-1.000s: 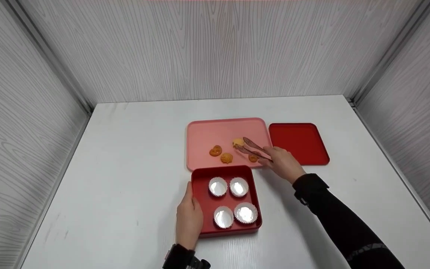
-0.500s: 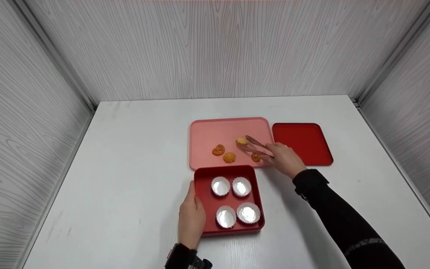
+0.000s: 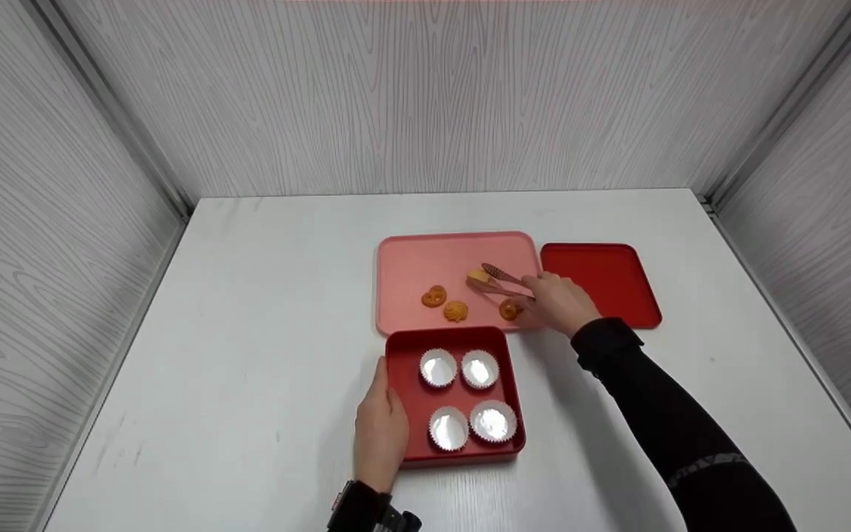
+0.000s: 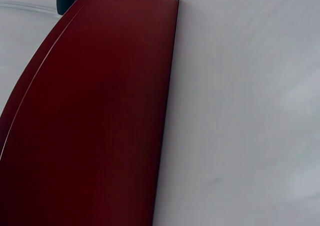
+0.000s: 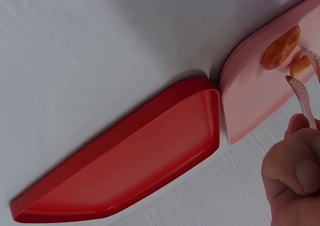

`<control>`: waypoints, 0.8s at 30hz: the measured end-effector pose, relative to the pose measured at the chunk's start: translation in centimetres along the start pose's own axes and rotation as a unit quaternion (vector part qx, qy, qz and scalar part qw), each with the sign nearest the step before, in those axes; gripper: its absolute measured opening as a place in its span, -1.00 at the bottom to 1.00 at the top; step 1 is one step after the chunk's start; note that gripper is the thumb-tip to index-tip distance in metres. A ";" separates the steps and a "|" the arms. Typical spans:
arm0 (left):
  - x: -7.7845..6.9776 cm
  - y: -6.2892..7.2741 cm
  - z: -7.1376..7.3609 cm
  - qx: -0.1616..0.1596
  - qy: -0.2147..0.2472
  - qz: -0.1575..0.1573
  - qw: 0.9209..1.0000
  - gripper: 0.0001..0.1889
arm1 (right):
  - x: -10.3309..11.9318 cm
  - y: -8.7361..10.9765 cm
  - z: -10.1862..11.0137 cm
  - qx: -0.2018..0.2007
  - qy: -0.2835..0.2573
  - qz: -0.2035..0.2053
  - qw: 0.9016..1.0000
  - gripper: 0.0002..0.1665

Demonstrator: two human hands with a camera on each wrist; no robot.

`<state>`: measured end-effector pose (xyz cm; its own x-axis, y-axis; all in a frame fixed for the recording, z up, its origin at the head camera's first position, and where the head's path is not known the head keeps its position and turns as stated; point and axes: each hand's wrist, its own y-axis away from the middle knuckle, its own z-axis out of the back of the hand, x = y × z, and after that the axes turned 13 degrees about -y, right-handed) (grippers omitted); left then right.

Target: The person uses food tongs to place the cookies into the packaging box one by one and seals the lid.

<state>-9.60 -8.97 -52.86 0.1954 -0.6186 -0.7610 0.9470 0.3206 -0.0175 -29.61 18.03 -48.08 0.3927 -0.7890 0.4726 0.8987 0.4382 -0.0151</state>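
Note:
My left hand (image 3: 381,432) lies along the left wall of a square red box (image 3: 417,399), with straight fingers touching it; in the left wrist view the box's outer wall (image 4: 100,105) shows, no fingers. Several white paper cups (image 3: 448,428) stand inside the box. Over a pink tray (image 3: 411,258), my right hand (image 3: 562,301) pinches copper-coloured tongs (image 3: 503,275). The tips of the tongs sit around a pale yellow cookie (image 3: 478,276). A swirl cookie (image 3: 456,311) and two pretzel-shaped cookies (image 3: 434,296) lie nearer the box, one partly behind the right fingers.
A smaller red tray (image 3: 603,281) lies right of the pink one, edge against edge. The red box stands right at the pink tray's front edge. Grey wood-grain panels (image 3: 425,103) close in the white table (image 3: 263,332) at the back and sides.
My right hand has shifted slightly away from me, and the tongs with it. The pale cookie between the tips has moved slightly. My left hand keeps its place at the box.

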 end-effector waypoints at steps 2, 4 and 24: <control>0.0 0.0 0.0 0.001 -0.002 0.002 1.000 -0.44 | 0.0 0.0 -0.2 -0.005 0.012 0.010 1.000 -0.69; 0.0 0.0 0.0 0.004 -0.003 0.005 1.000 -0.44 | -0.1 0.0 -0.3 -0.011 0.014 0.015 1.000 -0.72; 0.1 0.0 0.0 0.004 -0.001 -0.002 1.000 -0.43 | -0.2 0.4 -1.0 -0.033 -0.087 0.011 0.996 -0.76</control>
<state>-9.58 -8.99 -52.92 0.1913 -0.6215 -0.7597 0.9502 0.3112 -0.0153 -29.16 17.91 -49.02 0.3784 -0.6896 0.6174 0.9029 0.4219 -0.0822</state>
